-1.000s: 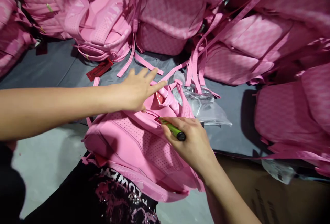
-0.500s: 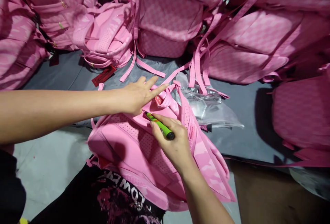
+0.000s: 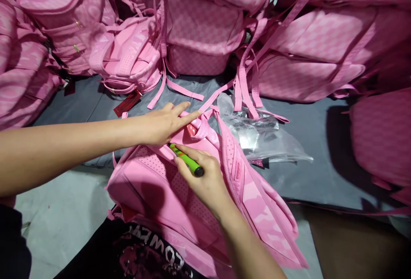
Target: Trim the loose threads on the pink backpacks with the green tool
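Grey counter (image 3: 305, 122). Far side: checkered pink backpacks (image 3: 204, 30), centre to right; small pink backpack (image 3: 128, 52) left of centre, red tag (image 3: 127, 103) at its near side. Clear plastic packaging (image 3: 276, 142) right of centre; pink strap ends (image 3: 184, 90) trailing.

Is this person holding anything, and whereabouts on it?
The right hand holds a green marker by its barrel, the black end sticking out. The left hand rests, spread, on the pink backpack.

Pink checked bags (image 3: 205, 26) piled at far side of grey tbl (image 3: 308, 150), sm. bag (image 3: 128, 52) to their L w/ red tag (image 3: 127, 103) at its base. Clear plastic (image 3: 266, 144) on tbl, strap ends (image 3: 251, 108) over part of it. Pale floor (image 3: 64, 214) below, L.
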### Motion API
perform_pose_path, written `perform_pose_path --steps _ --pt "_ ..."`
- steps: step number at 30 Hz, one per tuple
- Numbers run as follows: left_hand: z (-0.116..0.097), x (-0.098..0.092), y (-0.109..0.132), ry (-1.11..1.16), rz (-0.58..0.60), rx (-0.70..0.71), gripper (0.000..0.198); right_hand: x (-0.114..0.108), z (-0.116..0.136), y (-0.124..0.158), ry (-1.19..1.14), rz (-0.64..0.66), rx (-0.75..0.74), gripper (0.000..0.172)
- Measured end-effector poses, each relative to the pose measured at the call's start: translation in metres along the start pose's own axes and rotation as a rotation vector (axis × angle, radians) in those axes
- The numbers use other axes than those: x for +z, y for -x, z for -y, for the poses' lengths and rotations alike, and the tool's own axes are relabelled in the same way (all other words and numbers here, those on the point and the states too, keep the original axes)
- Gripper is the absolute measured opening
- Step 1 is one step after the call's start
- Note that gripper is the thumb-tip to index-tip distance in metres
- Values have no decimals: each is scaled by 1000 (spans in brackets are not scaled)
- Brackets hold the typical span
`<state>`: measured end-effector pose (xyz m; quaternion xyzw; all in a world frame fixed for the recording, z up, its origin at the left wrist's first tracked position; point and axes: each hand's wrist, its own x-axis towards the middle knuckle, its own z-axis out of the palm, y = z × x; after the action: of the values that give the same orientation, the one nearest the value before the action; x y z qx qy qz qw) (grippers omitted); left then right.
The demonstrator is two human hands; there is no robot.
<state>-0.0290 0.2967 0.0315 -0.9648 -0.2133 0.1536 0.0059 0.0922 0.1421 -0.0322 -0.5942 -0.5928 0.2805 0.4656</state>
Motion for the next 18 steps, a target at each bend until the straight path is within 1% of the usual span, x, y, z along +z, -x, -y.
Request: perform_pose_path --steps 4,6,9,13,15,18 --pt "-1 8 8 96 -46 -155 104 0 3 -1 144 -43 -15 26" --pt "-2 9 11 129 -49 -220 106 -1 4 -1 144 -40 -12 26" --pt "-3 8 11 120 -32 -222 104 2 5 -2 80 -19 -9 26" --pt "-4 6 8 87 -13 -205 101 8 6 -5 112 -77 -10 26" --pt "-3 7 7 82 -15 -214 97 7 7 -7 52 -44 1 25" --pt "-1 10 6 78 -32 -204 96 2 6 -7 21 -12 73 23"
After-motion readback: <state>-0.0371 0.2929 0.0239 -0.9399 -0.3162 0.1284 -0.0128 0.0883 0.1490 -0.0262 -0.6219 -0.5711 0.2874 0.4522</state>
